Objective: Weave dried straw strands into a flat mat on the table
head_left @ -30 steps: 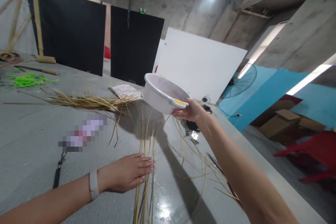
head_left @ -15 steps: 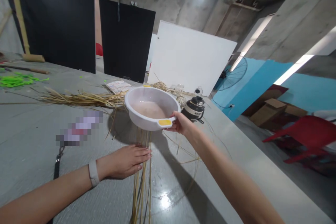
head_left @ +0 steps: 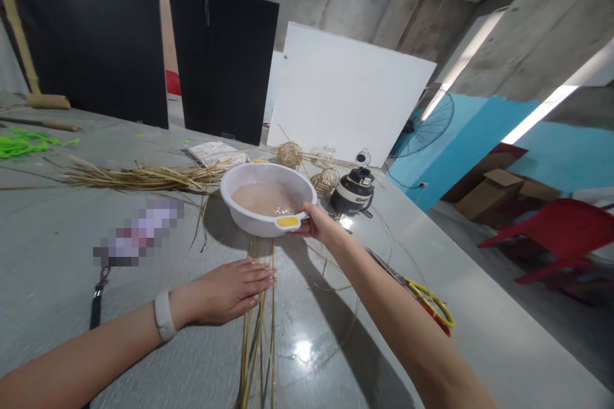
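My right hand (head_left: 314, 225) grips the yellow-tabbed rim handle of a white plastic basin (head_left: 265, 197) that holds cloudy water and rests low on the grey table (head_left: 57, 236). My left hand (head_left: 230, 291) lies flat, fingers stretched out, pressing on a bunch of long thin straw strips (head_left: 259, 339) that run from under the basin toward me. A white band sits on my left wrist.
A pile of dry straw (head_left: 144, 176) lies left of the basin. Two woven straw balls (head_left: 290, 154), a small black and silver appliance (head_left: 354, 192) and a paper packet stand behind it. Yellow-handled scissors (head_left: 422, 297) lie to the right. Green scraps (head_left: 23, 144) lie at far left. Red chairs (head_left: 561, 239) stand beyond the table's right edge.
My right hand has brought the basin from tilted and raised down to level on the table near the straw strips. The left hand has stayed flat on the strips.
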Tool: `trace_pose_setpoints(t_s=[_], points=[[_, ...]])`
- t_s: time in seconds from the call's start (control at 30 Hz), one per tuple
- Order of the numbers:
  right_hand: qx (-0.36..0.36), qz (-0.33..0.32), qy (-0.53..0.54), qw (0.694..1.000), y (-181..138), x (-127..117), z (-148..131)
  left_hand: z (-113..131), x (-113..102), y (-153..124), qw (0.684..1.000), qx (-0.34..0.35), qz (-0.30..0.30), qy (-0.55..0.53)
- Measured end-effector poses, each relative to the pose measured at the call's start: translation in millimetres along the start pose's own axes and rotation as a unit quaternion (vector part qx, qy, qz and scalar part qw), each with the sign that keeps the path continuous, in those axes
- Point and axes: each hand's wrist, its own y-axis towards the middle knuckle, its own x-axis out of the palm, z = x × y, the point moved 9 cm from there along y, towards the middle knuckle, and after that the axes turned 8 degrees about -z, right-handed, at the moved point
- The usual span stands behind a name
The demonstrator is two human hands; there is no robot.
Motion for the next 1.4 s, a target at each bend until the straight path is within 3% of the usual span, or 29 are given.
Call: trace_pose_setpoints(t_s=[0.23,0.33,0.47,0.53,0.67,0.8,0.9,0.97,1.1,1.23,1.4], points=[[-0.028,-0.028,-0.012,0.999,-17,4,15,2,-1,-1,1.000,0.012,0.004,0.014],[-0.039,-0.006,0.005,0.999,-36,-3,32,3,-6,-3,1.000,0.012,0.016,0.018],[-0.134,0.028,-0.082,0.987,-58,-10,49,2,-12,-6,1.000,0.006,0.024,0.016],[-0.215,0.024,-0.186,0.959,-70,-3,52,3,-14,-7,0.999,0.007,0.031,0.014],[-0.351,0.011,-0.395,0.849,-94,26,56,9,-19,-9,0.998,0.025,0.058,0.025],[-0.404,-0.019,-0.492,0.771,-108,50,58,13,-23,-9,0.994,0.045,0.083,0.045],[-0.404,-0.017,-0.549,0.732,-114,62,55,5,-35,-10,0.992,0.004,0.116,0.046],[-0.368,-0.008,-0.575,0.730,-115,65,55,-6,-44,-12,0.990,-0.040,0.132,0.039],[-0.248,0.009,-0.602,0.759,-120,65,60,-21,-52,-20,0.986,-0.090,0.136,0.034],[-0.150,0.004,-0.616,0.773,-128,62,66,-25,-44,-27,0.985,-0.096,0.137,0.030],[-0.121,-0.028,-0.570,0.812,-126,60,65,-17,-36,-24,0.986,-0.066,0.151,0.010]])
